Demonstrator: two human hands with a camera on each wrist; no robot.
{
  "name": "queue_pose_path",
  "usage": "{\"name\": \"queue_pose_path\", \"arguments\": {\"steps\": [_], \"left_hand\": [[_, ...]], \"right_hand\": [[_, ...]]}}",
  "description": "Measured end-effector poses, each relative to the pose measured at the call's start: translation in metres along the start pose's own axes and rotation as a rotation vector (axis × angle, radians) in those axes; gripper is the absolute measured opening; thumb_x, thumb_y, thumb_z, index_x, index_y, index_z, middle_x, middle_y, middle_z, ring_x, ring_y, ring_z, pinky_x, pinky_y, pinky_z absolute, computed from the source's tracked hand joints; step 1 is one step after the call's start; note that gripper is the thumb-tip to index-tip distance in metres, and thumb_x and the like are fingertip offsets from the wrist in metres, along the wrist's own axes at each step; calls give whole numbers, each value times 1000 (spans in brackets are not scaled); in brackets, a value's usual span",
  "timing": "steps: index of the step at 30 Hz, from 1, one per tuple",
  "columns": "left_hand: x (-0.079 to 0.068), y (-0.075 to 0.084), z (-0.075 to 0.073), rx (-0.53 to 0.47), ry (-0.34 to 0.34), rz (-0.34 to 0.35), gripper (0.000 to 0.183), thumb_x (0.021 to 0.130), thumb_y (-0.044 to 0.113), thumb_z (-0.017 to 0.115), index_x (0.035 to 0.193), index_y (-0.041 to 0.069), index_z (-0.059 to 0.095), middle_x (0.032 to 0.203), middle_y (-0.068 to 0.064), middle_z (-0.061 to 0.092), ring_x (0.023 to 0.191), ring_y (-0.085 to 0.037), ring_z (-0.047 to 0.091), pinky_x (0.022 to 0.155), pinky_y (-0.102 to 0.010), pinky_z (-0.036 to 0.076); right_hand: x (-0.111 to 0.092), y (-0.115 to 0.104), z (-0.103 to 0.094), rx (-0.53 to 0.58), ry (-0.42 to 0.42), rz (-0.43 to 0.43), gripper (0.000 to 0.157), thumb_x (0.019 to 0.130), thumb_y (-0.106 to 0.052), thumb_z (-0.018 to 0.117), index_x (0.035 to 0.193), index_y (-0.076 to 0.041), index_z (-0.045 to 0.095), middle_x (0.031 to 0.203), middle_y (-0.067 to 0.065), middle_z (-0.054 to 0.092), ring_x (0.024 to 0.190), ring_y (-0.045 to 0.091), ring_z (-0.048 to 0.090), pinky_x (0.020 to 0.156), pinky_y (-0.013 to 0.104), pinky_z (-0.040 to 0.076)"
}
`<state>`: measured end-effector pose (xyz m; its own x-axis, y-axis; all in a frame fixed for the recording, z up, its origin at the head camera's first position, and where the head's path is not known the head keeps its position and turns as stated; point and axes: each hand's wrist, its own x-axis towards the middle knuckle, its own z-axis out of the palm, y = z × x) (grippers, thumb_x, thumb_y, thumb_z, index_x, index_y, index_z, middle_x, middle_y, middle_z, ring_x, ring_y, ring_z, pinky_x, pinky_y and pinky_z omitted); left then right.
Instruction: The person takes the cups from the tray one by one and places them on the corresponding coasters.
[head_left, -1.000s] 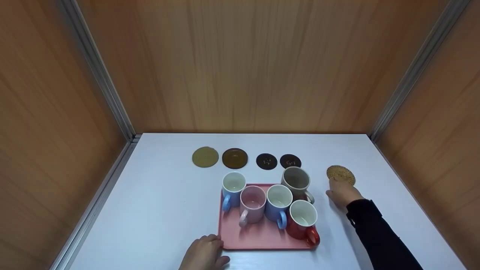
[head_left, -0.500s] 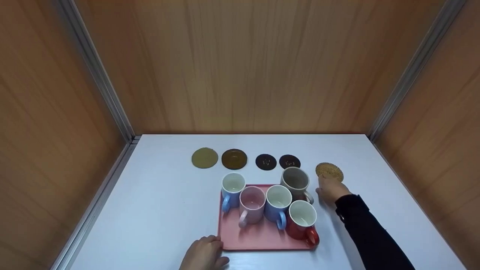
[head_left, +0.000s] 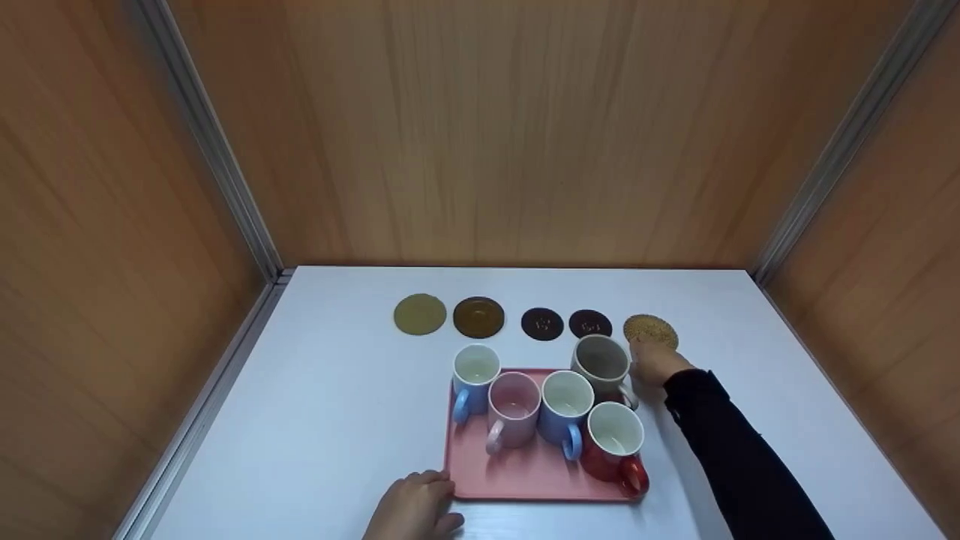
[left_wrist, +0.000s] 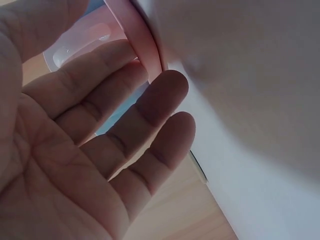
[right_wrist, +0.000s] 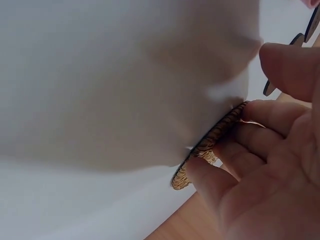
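My right hand (head_left: pixel 658 363) rests its fingertips on a round woven straw-coloured coaster (head_left: pixel 654 327) that lies flat on the table. In the right wrist view the fingers touch the near side of the woven coaster (right_wrist: pixel 181 179), with the thumb apart from it. My left hand (head_left: pixel 412 505) lies at the front left corner of a pink tray (head_left: pixel 517 484). Close up in the left wrist view, fingertips touch the outside of the tray rim (left_wrist: pixel 142 40). The tray carries two blue mugs (head_left: pixel 471 396) (head_left: pixel 559 424), a pink mug (head_left: pixel 517 429), a red mug (head_left: pixel 600 457) and a grey mug (head_left: pixel 602 360).
Left of the woven coaster, a row runs along the back: an olive coaster (head_left: pixel 420 313), a brown saucer-like disc (head_left: pixel 478 317) and two dark coasters (head_left: pixel 542 324) (head_left: pixel 590 322). Wooden panels (head_left: pixel 510 135) enclose the white table (head_left: pixel 322 405) at the back and sides.
My right hand has slid the woven coaster leftward and slightly back, closer to the dark coasters. The left hand stays by the tray corner, and the mugs have not moved.
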<state>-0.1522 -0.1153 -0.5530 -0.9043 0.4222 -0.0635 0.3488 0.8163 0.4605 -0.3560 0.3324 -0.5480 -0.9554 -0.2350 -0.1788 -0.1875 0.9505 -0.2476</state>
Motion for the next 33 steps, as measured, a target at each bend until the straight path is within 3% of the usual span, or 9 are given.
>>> {"name": "queue_pose_path", "arguments": {"steps": [4, 11, 17, 21, 24, 27, 29, 31, 33], "left_hand": [[0, 0, -2, -8, -4, 0, 36, 86, 31, 88, 113, 8, 81, 114, -9, 81, 103, -27, 76, 92, -51, 60], [2, 0, -4, -27, -15, -38, 34, 88, 33, 87, 112, 10, 82, 114, -7, 81, 104, -26, 75, 94, -52, 59], [1, -1, -3, -37, -3, -25, 32, 88, 32, 87, 112, 11, 83, 109, -4, 81, 100, -23, 74, 92, -49, 59], [2, -2, 0, -32, 14, 28, 30, 87, 30, 86, 111, 12, 83, 102, -1, 81, 90, -16, 72, 83, -42, 59], [4, -2, 1, -41, 19, 46, 29, 87, 30, 86, 110, 12, 83, 99, 1, 80, 87, -13, 69, 80, -39, 57], [5, -3, 2, -44, 30, 56, 28, 88, 32, 85, 106, 10, 83, 95, 0, 79, 84, -14, 69, 78, -39, 57], [5, -4, 2, -42, 42, 58, 25, 89, 31, 85, 102, 10, 83, 90, 1, 77, 80, -13, 67, 75, -38, 56], [6, -4, 2, -35, 55, 62, 23, 89, 31, 85, 98, 10, 83, 85, 2, 74, 76, -11, 64, 72, -36, 54], [8, -4, 1, -33, 69, 66, 20, 89, 30, 85, 94, 10, 82, 79, 5, 70, 72, -7, 58, 68, -33, 51]], "right_hand": [[8, 2, -1, -1, 21, -41, 38, 101, -12, 54, 127, 16, 60, 127, 40, 63, 124, 56, 61, 110, 65, 47], [16, 11, 0, 16, 11, -36, 59, 106, -16, 49, 150, 22, 40, 155, 45, 42, 149, 59, 39, 125, 65, 31], [14, 12, 2, 105, 16, -32, 63, 109, -19, 48, 156, 18, 33, 162, 45, 28, 154, 60, 28, 128, 67, 24], [1, 19, 1, 201, 121, -24, 64, 110, -18, 50, 160, 16, 28, 165, 46, 21, 153, 62, 27, 126, 69, 25], [-16, 22, -1, 267, 242, 2, 66, 109, -19, 54, 160, 15, 29, 163, 45, 28, 150, 62, 34, 123, 70, 30], [-37, 23, 1, 321, 337, 56, 56, 108, -20, 58, 152, 13, 45, 148, 40, 54, 135, 56, 57, 113, 64, 46], [-52, 22, 5, 391, 338, 113, 45, 108, -22, 59, 139, 11, 58, 124, 33, 70, 111, 46, 71, 96, 54, 58], [-65, 20, 11, 473, 286, 176, 35, 108, -26, 60, 121, 7, 66, 99, 22, 75, 87, 33, 73, 77, 43, 59], [-77, 18, 17, 555, 213, 237, 32, 108, -29, 61, 107, 1, 69, 83, 12, 72, 74, 22, 67, 66, 34, 55]]}}
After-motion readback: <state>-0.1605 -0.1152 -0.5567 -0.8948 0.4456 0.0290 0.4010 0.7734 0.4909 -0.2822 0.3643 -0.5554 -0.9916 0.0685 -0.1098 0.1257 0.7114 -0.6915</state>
